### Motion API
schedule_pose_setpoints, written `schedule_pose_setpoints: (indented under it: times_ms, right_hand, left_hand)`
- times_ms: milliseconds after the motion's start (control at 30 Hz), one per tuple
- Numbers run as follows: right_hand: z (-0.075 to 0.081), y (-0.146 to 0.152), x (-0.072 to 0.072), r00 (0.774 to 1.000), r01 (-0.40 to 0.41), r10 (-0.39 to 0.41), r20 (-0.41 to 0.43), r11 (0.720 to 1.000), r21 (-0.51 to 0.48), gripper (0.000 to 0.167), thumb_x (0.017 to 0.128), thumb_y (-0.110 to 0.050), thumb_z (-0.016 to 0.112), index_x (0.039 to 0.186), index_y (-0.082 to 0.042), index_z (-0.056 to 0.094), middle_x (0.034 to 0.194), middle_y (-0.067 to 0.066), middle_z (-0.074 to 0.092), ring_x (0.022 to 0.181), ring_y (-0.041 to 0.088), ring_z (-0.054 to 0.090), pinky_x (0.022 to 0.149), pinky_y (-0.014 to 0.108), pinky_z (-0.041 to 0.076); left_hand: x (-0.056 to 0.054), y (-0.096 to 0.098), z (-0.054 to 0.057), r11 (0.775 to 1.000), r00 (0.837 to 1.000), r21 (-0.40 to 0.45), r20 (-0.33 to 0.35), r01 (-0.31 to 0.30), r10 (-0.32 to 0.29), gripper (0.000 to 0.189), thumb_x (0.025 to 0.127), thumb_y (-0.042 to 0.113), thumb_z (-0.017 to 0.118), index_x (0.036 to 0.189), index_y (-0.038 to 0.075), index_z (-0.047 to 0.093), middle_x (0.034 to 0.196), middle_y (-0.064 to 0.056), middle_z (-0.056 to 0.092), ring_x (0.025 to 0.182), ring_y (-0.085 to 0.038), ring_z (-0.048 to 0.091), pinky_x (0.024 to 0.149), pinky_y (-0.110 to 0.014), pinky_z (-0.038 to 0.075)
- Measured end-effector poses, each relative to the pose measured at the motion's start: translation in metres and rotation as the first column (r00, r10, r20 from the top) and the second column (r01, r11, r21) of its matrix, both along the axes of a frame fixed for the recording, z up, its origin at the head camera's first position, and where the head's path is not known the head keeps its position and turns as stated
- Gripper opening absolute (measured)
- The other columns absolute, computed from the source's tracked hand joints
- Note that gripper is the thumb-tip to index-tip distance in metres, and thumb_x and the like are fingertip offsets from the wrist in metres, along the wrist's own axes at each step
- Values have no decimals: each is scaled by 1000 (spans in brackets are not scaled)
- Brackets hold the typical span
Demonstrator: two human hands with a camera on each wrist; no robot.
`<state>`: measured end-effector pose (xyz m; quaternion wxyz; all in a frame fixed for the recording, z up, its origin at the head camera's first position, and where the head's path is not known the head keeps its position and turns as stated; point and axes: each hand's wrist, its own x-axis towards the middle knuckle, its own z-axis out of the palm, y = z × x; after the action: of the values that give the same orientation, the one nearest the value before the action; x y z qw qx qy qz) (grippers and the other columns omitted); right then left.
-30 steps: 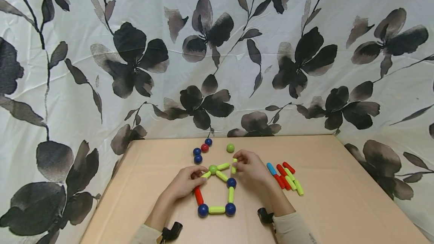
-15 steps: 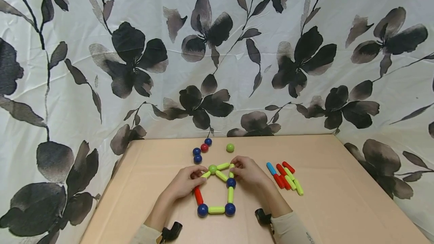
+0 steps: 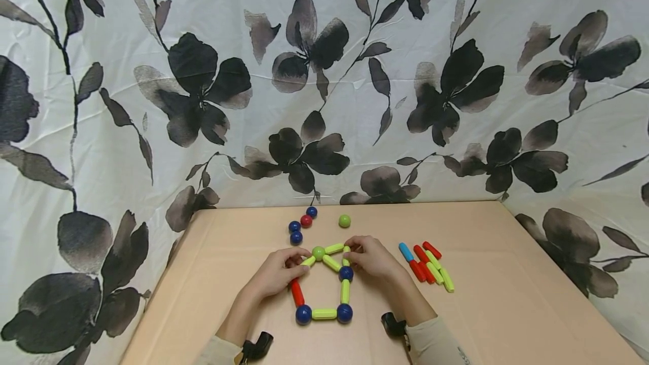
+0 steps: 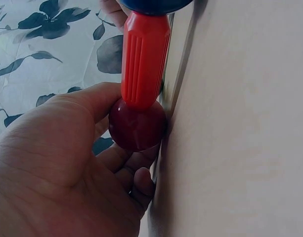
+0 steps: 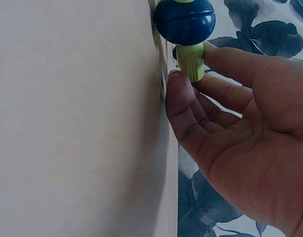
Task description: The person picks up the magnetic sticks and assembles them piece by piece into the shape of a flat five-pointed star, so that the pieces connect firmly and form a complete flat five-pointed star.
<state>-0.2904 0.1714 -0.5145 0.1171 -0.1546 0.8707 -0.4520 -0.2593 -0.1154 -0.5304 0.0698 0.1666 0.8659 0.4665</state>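
A ring of ridged toy rods joined by balls lies between the hands. My left hand (image 3: 278, 274) holds the dark red ball (image 4: 137, 127) at its left corner; the head view hides that ball behind the fingers. From it a red rod (image 3: 297, 293) runs to a blue ball (image 3: 303, 315). At the right side, my right hand (image 3: 374, 259) pinches a yellow-green rod (image 5: 192, 63), whose end touches another blue ball (image 3: 346, 274). A second yellow-green rod (image 3: 334, 248) reaches from the green ball (image 3: 318, 253) toward those right fingertips.
Several loose red, yellow-green and blue rods (image 3: 427, 263) lie right of the right hand. Behind the ring stand blue balls (image 3: 296, 237), a red ball (image 3: 306, 221) and a lone green ball (image 3: 345, 221). The tabletop (image 3: 507, 297) ends at a flowered cloth.
My right hand has brought its yellow-green rod left and down, onto the right blue ball and beside the upper rod's end. The left hand has stayed in place.
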Motion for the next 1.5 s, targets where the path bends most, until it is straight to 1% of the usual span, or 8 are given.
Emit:
schedule_pose_setpoints:
  times_ms: [333,533,733,933,1067,1200,1333,1500]
  right_hand:
    - [5,4,-2,1000,-12,13,-25,1000,22,32,98,-21,74,124,-4,69,99,6,66,82,19,63,70,31,55]
    - [16,11,-8,986,132,-124,-115,989,70,39,99,-26,72,134,-9,66,119,7,68,101,22,61,85,38,51]
    - [27,1,-37,967,125,-103,-231,989,80,40,101,-17,68,140,-10,63,137,16,63,108,28,60,90,45,50]
    - [27,-11,-67,985,57,-40,-170,994,98,39,105,-14,60,144,-9,60,147,16,59,122,34,61,100,52,50]
    - [21,-14,-73,985,31,6,-172,977,213,33,104,-11,61,136,-2,65,136,17,65,124,35,60,107,54,48]
    - [16,-11,-69,981,46,5,-193,964,262,26,103,-12,64,126,-3,69,119,13,68,109,30,62,100,50,51]
    - [15,-5,-65,984,39,3,-176,971,234,24,102,-15,66,122,-5,71,111,10,68,98,24,59,89,43,51]
    - [18,4,-62,996,-14,25,-88,992,124,20,97,-13,69,114,-2,71,92,10,67,76,26,63,67,33,51]
  left_hand:
    - [0,-1,1,1000,1000,-11,-8,-3,3,25,98,23,74,123,22,73,98,2,66,86,-17,57,72,-24,46]
    - [0,0,1,1000,1000,-4,5,1,-1,26,98,23,73,124,22,72,98,3,66,86,-17,57,71,-24,46]
    - [1,-3,1,1000,1000,8,6,-2,2,26,98,23,73,124,21,72,98,1,65,87,-18,56,70,-24,46]
    - [1,-2,2,1000,1000,-3,7,-3,3,25,98,23,73,124,22,72,98,2,65,87,-17,57,72,-24,46]
    - [-1,3,2,1000,1000,-5,6,7,-7,25,98,25,74,123,23,73,98,3,66,87,-16,58,73,-24,47]
    - [-2,4,1,1000,1000,-4,5,12,-11,26,98,25,74,123,21,73,98,2,66,86,-16,58,73,-24,48]
    - [-1,1,0,1000,1000,-7,1,1,-1,26,97,24,74,123,21,73,98,1,66,85,-16,57,72,-24,47]
    - [-1,-1,1,1000,1000,-2,2,2,-2,26,98,24,74,123,20,73,98,0,66,86,-16,57,72,-25,47]
